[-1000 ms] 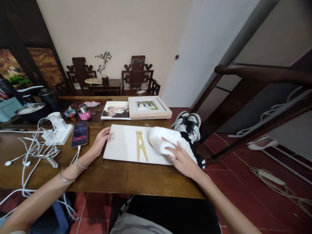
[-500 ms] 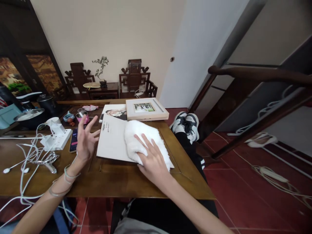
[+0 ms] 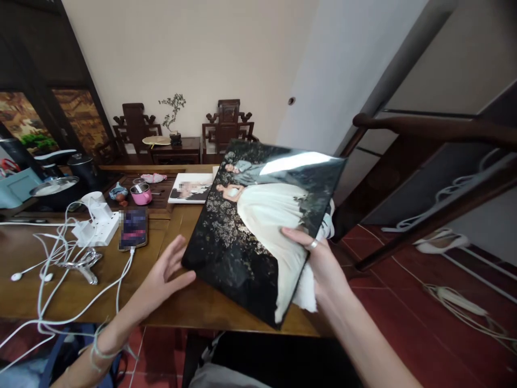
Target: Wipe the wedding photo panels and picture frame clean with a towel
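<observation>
A glossy photo panel [image 3: 258,231] with two people in wedding clothes on a dark background is held tilted above the table. My right hand [image 3: 319,258] grips its right edge, the ringed thumb on the picture side and the fingers behind. A white cloth [image 3: 306,291] pokes out behind the panel under that hand. Close by the panel's lower left corner, my left hand [image 3: 172,272] has its fingers apart; I cannot tell whether they touch the edge. Behind the panel, another photo panel [image 3: 202,187] lies flat on the table, partly covered.
On the wooden table [image 3: 161,302] at left are a charging phone [image 3: 133,229], a white power strip [image 3: 97,226] with tangled cables, a pink cup [image 3: 141,194] and a lidded pan [image 3: 56,188]. A wooden chair [image 3: 404,124] stands at right.
The panel has been turned from its pale back to its picture side and raised. My right hand went from pressing the cloth on it to gripping its edge. My left hand came down and right.
</observation>
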A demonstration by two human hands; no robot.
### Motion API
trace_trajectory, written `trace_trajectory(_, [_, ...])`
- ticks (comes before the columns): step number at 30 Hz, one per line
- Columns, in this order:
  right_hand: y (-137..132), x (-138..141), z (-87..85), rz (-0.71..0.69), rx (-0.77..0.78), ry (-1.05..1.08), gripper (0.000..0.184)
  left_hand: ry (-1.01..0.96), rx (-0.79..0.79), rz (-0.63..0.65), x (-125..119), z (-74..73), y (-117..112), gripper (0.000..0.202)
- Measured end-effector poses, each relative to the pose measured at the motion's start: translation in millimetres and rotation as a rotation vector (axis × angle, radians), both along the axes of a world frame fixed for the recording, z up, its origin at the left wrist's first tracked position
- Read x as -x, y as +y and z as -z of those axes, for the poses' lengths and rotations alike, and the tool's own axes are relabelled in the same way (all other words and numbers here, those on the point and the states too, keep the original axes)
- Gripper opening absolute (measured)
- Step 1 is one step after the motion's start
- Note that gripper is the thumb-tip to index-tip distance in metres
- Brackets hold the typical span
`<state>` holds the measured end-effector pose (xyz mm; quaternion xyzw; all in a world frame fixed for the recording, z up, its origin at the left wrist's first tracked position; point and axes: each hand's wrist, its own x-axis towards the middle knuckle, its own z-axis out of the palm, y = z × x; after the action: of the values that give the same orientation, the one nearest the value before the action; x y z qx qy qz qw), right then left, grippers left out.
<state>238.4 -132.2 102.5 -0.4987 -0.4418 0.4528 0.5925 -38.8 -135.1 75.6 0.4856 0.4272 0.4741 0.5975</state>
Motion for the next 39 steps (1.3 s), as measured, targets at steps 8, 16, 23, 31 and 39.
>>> trace_trajectory(8, [0.3, 15.0, 2.3, -0.465, 0.551, 0.292, 0.039, -0.38, 0.265, -0.118, -24.4, 37.6, -72.1, 0.091])
trace_trajectory(16, [26.7, -18.6, 14.5, -0.331, 0.204, -0.089, 0.051, -0.376, 0.244, -0.454, -11.9, 41.6, -60.2, 0.074])
trace_trajectory(23, [40.3, -77.7, 21.6, -0.113, 0.208, -0.09, 0.025, -0.37, 0.22, -0.55, 19.2, 48.9, -60.9, 0.067])
trace_trajectory(31, [49.3, -69.4, 26.5, -0.124, -0.388, -1.228, 0.037, -0.385, 0.261, -0.526, 17.4, 45.5, -56.1, 0.055])
trace_trajectory(39, [29.3, -27.1, 50.5, -0.548, -0.34, -1.494, 0.045, -0.377, 0.256, -0.562, 13.9, 45.8, -48.5, 0.059])
